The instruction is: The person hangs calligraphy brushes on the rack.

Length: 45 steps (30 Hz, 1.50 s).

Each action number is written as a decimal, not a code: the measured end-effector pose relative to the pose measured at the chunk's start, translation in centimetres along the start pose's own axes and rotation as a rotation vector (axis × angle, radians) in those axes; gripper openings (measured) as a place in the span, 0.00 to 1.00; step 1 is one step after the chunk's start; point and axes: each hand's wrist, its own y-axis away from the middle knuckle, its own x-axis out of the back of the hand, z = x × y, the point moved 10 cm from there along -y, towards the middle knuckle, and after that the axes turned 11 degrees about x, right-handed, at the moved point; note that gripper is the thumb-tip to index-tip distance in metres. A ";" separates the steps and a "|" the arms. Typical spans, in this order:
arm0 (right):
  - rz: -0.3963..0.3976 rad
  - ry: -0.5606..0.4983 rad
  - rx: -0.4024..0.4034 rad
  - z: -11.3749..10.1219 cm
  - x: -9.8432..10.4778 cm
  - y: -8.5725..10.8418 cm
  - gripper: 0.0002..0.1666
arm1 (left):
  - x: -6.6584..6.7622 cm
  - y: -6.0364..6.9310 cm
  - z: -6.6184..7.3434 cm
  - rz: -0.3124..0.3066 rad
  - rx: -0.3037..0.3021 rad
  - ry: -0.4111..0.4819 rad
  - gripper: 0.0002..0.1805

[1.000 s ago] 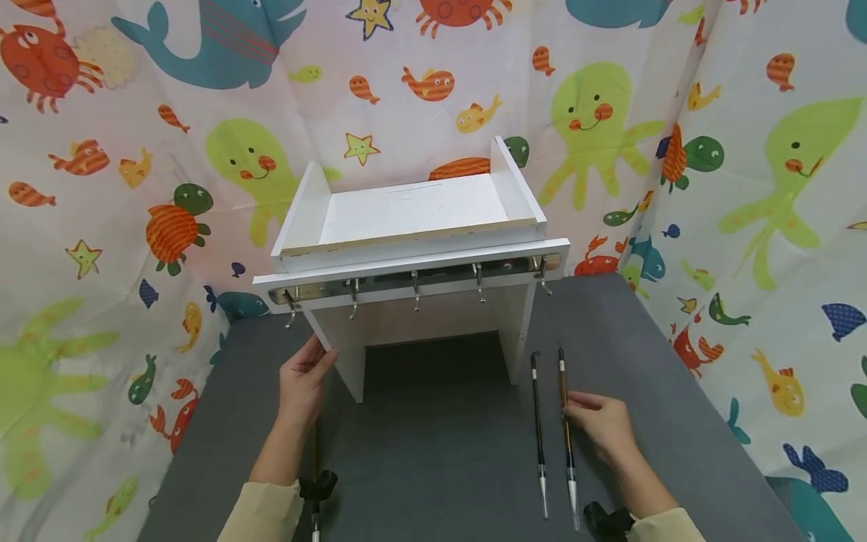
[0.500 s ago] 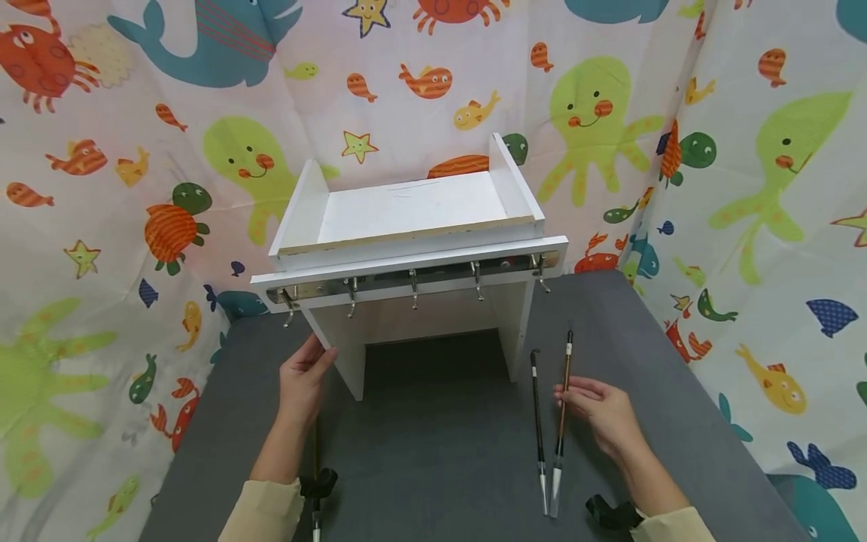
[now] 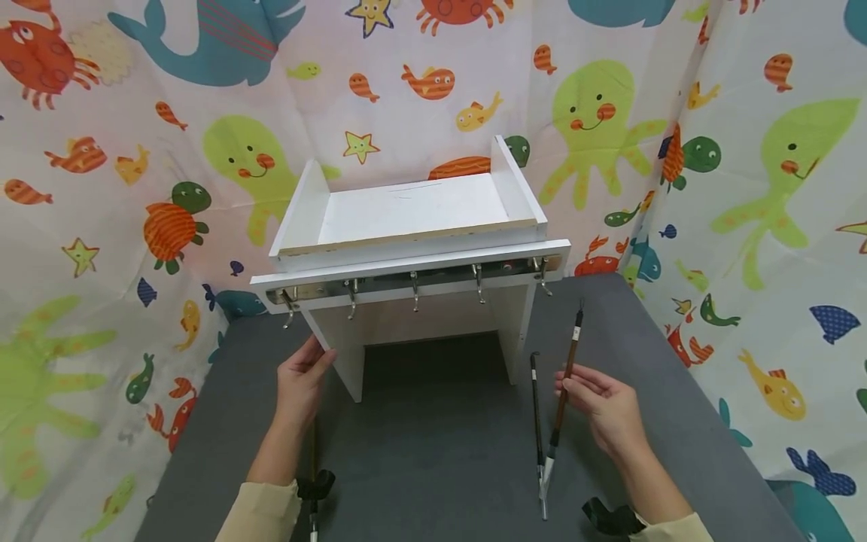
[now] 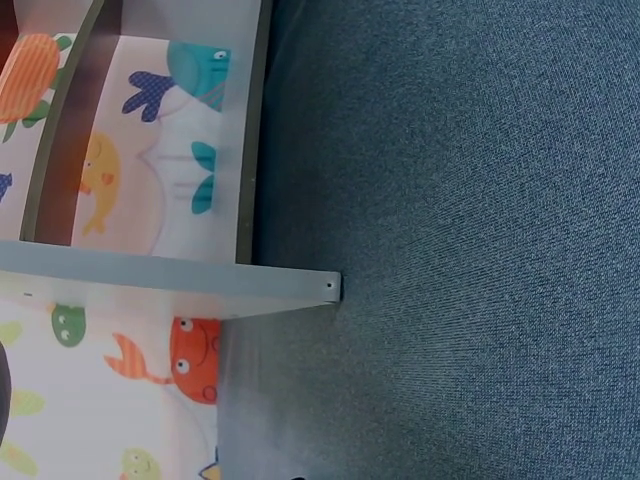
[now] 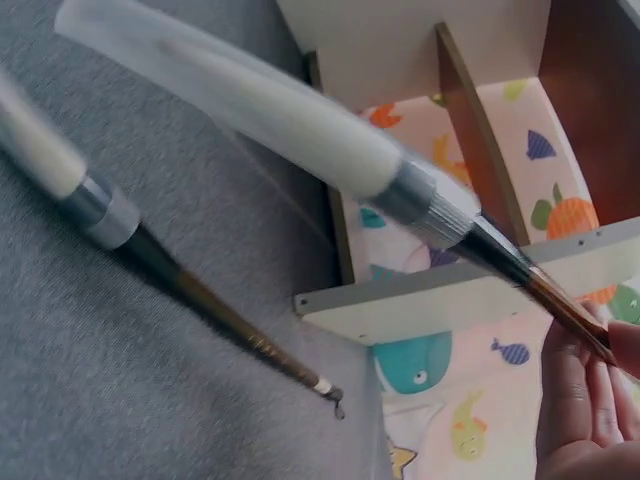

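Both forearms extend inward from the lower edge of the head view, in cream sleeves with dark straps at the wrists. The left hand (image 3: 302,384) sits toward 8 o'clock from centre, wrist upright; the right hand (image 3: 606,406) lies toward 4 o'clock, its forearm slanting in from 5 o'clock.

The white rack (image 3: 413,211) has flat, smooth panels, with a raw tan edge along its upper tray. Its front rail carries a shiny metal strip with five curved hooks (image 3: 415,290). The grey tabletop (image 3: 433,467) shows a fine woven grain. A curtain (image 3: 406,38) printed with sea animals hangs behind.

Right hand: thumb and fingers pinch the brown handle of a brush (image 3: 558,418), tilted, handle end toward 1 o'clock, white bristles in a translucent sleeve toward 7. Beside it on the tabletop lies a second brush (image 3: 537,421), looped end toward 12; the right wrist view shows the two apart.

Left hand: thumb and bent fingers grip the rack's side panel at its front edge.
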 end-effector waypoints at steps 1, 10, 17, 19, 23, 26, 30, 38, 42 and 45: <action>0.000 -0.005 0.018 -0.4 -0.2 0.0 0.22 | 0.0 0.0 0.0 0.002 -0.002 -0.001 0.26; 0.073 -0.016 0.148 -4.2 -1.2 0.9 0.21 | 0.0 0.1 0.2 -0.014 -0.020 0.029 0.26; 0.085 -0.055 0.317 -8.3 -2.5 1.9 0.20 | -0.2 0.1 0.1 -0.017 -0.024 0.008 0.26; 0.070 -0.056 0.341 -9.2 -2.9 2.1 0.20 | -0.3 0.0 0.1 -0.010 -0.016 -0.006 0.26; 0.036 -0.027 0.355 -10.6 -3.9 2.8 0.19 | -0.2 -0.1 0.0 -0.002 -0.013 -0.030 0.27; 0.003 0.001 0.364 -11.4 -4.6 3.4 0.19 | -0.2 -0.1 0.0 -0.009 -0.024 -0.041 0.27; -0.053 0.032 0.380 -12.2 -5.9 3.9 0.18 | -0.1 0.1 -0.1 -0.018 -0.023 -0.044 0.26; -0.195 0.090 0.420 -12.9 -8.4 4.5 0.17 | -0.2 0.1 -0.3 -0.018 -0.016 -0.045 0.27; -0.257 0.068 0.463 -13.2 -9.5 4.4 0.16 | 0.0 0.0 -0.2 -0.001 -0.025 -0.026 0.26; -0.289 0.045 0.486 -13.4 -10.1 4.5 0.17 | 0.1 0.0 -0.4 0.007 -0.016 -0.021 0.26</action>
